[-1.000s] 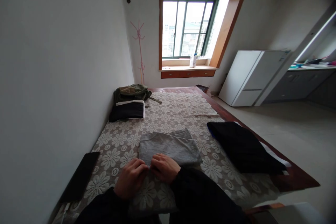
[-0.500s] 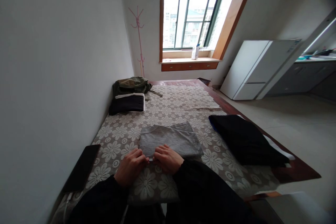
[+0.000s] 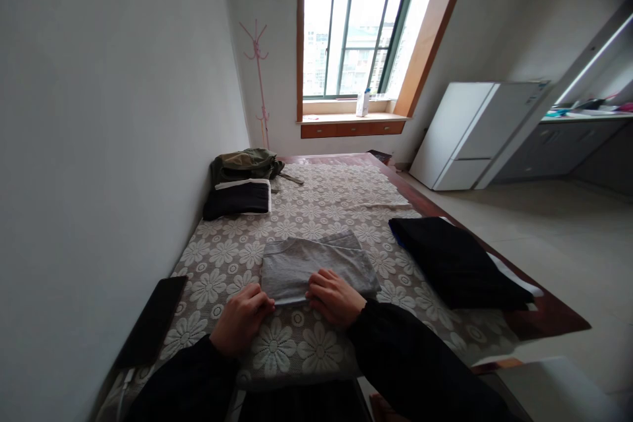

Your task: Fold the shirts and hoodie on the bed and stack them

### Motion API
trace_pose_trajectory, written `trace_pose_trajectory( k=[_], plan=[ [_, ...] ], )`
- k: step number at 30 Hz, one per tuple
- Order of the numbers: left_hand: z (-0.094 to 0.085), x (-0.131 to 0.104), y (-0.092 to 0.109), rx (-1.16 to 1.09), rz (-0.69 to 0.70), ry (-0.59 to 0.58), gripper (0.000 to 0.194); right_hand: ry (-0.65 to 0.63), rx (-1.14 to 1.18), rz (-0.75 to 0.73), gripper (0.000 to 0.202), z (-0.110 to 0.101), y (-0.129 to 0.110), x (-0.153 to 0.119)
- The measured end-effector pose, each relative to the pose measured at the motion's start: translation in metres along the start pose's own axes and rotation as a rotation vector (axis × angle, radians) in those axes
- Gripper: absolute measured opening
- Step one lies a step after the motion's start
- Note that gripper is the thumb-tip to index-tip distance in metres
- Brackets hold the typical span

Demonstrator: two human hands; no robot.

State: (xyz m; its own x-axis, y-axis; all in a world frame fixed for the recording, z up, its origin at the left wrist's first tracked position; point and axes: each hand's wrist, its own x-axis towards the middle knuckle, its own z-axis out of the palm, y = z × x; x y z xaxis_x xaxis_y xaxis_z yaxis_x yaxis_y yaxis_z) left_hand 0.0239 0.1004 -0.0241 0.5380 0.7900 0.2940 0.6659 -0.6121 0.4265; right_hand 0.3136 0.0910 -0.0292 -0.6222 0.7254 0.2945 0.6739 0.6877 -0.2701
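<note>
A grey garment (image 3: 291,270), folded into a flat bundle, lies in front of me on the flower-patterned tablecloth (image 3: 208,287). My left hand (image 3: 242,318) is closed at its near left corner, thumb and fingers pinching the cloth. Further along the near edge, my right hand (image 3: 333,297) has its fingers curled down over the fabric, gripping it. The right fingertips are partly hidden behind the knuckles. Which kind of garment this is, I cannot tell.
Folded black clothes (image 3: 445,264) lie to the right, near the table's wooden edge (image 3: 558,316). At the left are a black tablet-like device (image 3: 153,320) with a white cable (image 3: 126,386), a folded black cloth (image 3: 237,200) and a green bag (image 3: 244,166) by the wall.
My hands have moved apart along the garment's near edge, the right one going rightward and the left one slightly left. The view has shifted a little.
</note>
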Motion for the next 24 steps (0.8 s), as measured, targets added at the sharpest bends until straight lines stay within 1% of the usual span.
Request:
trace_pose_trajectory(
  k=[3,5,8,11,13,15,19,22,24],
  plan=[
    [-0.004,0.007,0.01,0.054,0.019,-0.044,0.016,-0.029,-0.066,0.005,0.004,-0.002,-0.007,0.007],
    [-0.003,0.016,0.02,0.062,0.048,-0.088,0.008,-0.053,-0.089,-0.006,0.005,-0.002,-0.01,0.013],
    [0.007,0.031,0.033,0.033,0.111,-0.13,0.008,-0.045,-0.08,-0.039,0.01,0.002,-0.009,0.018],
    [0.02,0.04,0.04,-0.011,0.15,-0.111,0.01,0.011,-0.034,-0.059,0.012,0.009,-0.004,0.016],
    [0.025,0.041,0.039,-0.042,0.156,-0.092,0.009,0.041,-0.02,-0.065,0.011,0.012,-0.002,0.013],
    [0.027,0.04,0.036,-0.05,0.158,-0.08,0.007,0.044,-0.03,-0.068,0.011,0.013,-0.001,0.01],
    [0.024,0.035,0.027,-0.035,0.174,-0.061,0.019,0.017,-0.058,-0.058,0.009,0.01,-0.003,0.007],
    [0.023,0.031,0.023,-0.056,0.177,-0.041,0.017,-0.011,-0.063,-0.054,0.007,0.005,-0.005,0.008],
    [0.024,0.03,0.021,-0.063,0.17,-0.026,0.017,-0.032,-0.074,-0.05,0.01,0.004,-0.006,0.011]
  ],
)
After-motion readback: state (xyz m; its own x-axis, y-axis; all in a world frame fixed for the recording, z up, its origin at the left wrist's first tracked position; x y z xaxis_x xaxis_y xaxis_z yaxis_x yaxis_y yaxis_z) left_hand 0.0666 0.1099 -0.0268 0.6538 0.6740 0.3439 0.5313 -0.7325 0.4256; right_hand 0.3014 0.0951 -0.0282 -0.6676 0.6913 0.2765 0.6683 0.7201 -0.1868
